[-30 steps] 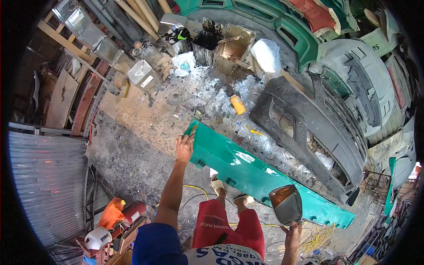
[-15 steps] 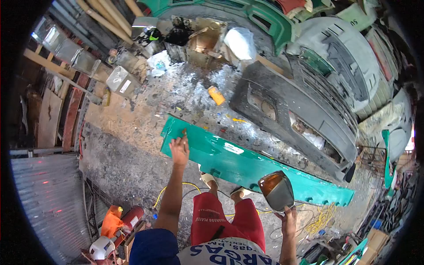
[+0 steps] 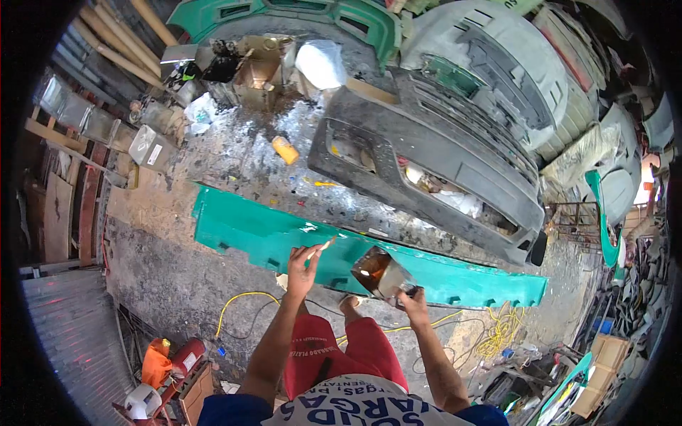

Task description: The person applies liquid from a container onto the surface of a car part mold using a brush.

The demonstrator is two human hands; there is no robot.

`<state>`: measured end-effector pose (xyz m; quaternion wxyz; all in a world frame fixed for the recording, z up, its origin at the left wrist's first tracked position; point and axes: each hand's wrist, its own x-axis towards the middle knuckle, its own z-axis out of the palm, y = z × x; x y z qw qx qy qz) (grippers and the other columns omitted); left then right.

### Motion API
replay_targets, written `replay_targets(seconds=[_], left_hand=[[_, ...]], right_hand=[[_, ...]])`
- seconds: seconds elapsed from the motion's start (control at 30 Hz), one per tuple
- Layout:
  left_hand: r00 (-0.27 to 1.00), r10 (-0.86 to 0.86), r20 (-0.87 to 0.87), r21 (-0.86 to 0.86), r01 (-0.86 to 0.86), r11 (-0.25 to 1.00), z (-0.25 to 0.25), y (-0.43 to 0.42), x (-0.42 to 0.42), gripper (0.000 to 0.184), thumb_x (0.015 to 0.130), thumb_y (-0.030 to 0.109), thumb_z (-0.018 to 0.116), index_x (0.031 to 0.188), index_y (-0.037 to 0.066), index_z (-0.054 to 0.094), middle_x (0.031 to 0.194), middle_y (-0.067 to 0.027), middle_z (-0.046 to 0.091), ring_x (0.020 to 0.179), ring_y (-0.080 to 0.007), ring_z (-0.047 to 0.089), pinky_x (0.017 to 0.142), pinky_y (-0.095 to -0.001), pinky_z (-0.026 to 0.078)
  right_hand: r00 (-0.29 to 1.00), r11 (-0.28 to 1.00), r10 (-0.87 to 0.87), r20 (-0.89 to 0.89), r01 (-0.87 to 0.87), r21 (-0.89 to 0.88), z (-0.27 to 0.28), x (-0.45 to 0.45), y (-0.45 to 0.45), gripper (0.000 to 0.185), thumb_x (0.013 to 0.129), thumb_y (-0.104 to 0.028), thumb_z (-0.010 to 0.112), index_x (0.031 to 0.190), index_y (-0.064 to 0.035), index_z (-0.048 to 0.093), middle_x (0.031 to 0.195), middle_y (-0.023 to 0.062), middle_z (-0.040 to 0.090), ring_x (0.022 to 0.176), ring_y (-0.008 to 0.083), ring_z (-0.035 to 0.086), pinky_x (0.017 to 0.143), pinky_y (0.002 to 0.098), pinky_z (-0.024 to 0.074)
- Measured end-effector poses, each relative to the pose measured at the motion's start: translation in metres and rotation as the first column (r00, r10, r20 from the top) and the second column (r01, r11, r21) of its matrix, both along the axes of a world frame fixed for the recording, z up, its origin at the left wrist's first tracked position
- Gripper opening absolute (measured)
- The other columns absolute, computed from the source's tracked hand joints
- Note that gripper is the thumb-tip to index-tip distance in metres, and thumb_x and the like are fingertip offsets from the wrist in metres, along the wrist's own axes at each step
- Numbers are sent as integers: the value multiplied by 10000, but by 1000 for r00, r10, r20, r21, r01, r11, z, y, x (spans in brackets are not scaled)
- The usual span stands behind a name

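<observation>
Pinched in the fingers of my left hand (image 3: 305,270) is a small brush (image 3: 327,244) with a pale handle and a brownish tip. It points up and right over the long green panel (image 3: 234,216), which lies across the floor in front of my feet. From this angle I cannot tell whether the tip touches the panel. My right hand (image 3: 413,307) grips a container (image 3: 389,285) at its near end. The container is open at the top, greyish, with amber-brown liquid inside, and is held above the panel's middle.
A dark grey bumper (image 3: 426,170) lies just beyond the panel, with more bumpers stacked behind. A yellow bottle (image 3: 285,150) lies on the stained floor near an open box (image 3: 261,74). Yellow cable (image 3: 497,341) coils at right; a red cylinder (image 3: 188,357) lies at lower left.
My left hand with the brush has moved right from the panel's left end towards its middle. The container has come closer to the brush and is tilted differently. The view has shifted right.
</observation>
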<state>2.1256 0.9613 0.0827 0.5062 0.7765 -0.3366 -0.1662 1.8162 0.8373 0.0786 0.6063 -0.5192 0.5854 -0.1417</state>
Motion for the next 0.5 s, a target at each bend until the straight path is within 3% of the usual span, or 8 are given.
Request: replay_targets(seconds=[0.1,0.17,0.27,0.33,0.4,0.43,0.47,0.5], left_hand=[[985,-115,-126,-23,113,993,34,-14,-34,164,860,86,644,1011,77,710,885,-97,673,811,-264,561,759,-354,438],[952,-249,-175,-20,250,968,31,-24,-59,167,857,73,649,1015,72,705,891,-100,674,797,-250,567,767,-352,438],[911,-409,-48,-25,408,913,2,-43,-90,155,895,121,615,1024,71,686,916,-100,680,847,-263,598,802,-367,423],[924,-381,31,-9,381,924,-17,-48,-103,162,905,144,603,1025,69,682,898,-103,675,850,-276,601,812,-385,415],[923,-355,-145,-40,353,935,-21,-51,-102,134,883,121,630,984,65,697,957,-118,690,879,-283,621,806,-372,445],[925,-297,-238,-9,304,953,-15,-48,-99,163,895,134,633,1023,56,697,916,-100,686,836,-229,622,776,-331,455],[926,-295,-237,-7,302,953,-17,-44,-93,163,895,134,633,1023,56,697,916,-100,686,836,-229,622,776,-331,455],[914,-239,-329,-14,248,969,-20,-37,-86,182,902,139,632,1051,54,695,894,-86,681,827,-195,613,762,-309,454]], right_hand=[[998,993,10,-55,-3,120,18,4,-16,686,697,-414,836,1026,74,484,931,119,603,775,140,557,619,300,487],[971,984,145,-188,-122,128,23,2,-24,711,691,-403,841,1033,97,467,958,143,603,821,155,569,681,311,499],[978,986,163,-127,-159,45,17,-2,-29,737,685,-392,846,1049,111,449,966,162,604,853,183,569,745,320,496],[976,984,176,-129,-170,55,27,1,-30,752,687,-402,841,1061,114,443,968,166,603,867,196,569,772,325,493],[975,983,179,-132,-172,59,19,-1,-34,767,689,-413,837,1073,117,436,971,169,602,881,208,568,799,331,489],[979,988,157,-127,-153,38,-4,-12,-34,770,686,-413,837,1074,118,437,963,165,601,869,208,567,791,333,490],[983,991,134,-124,-133,16,-18,-19,-35,773,684,-414,837,1075,119,437,955,161,600,857,207,566,783,335,491],[997,994,57,-61,-51,93,17,-6,-37,790,673,-435,836,1074,121,443,941,159,599,831,201,560,751,337,493]])
